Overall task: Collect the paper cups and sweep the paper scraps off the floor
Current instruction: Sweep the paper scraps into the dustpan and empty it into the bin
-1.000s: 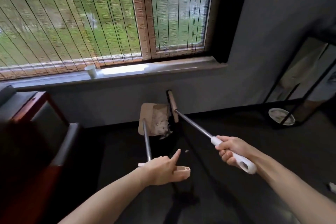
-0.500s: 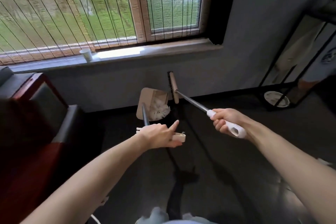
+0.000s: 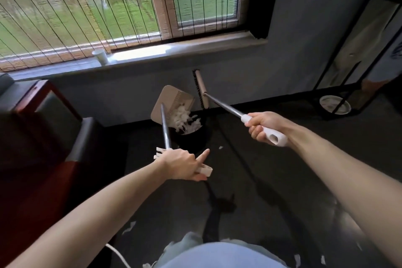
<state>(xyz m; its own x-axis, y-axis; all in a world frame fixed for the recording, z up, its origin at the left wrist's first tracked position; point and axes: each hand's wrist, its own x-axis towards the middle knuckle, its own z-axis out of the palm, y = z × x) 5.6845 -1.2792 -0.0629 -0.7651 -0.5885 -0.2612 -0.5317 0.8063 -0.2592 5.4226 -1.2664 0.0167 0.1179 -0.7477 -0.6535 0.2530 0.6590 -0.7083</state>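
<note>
Left hand gripping dustpan, forefinger out, tipping scraps into bin ahead at wall edge of floor; right hand clenching broom.

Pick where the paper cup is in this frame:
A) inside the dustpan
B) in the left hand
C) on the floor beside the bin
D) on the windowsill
D: the paper cup stands upright on the windowsill. The left hand grips the dustpan handle and the right hand grips the broom handle.
</note>
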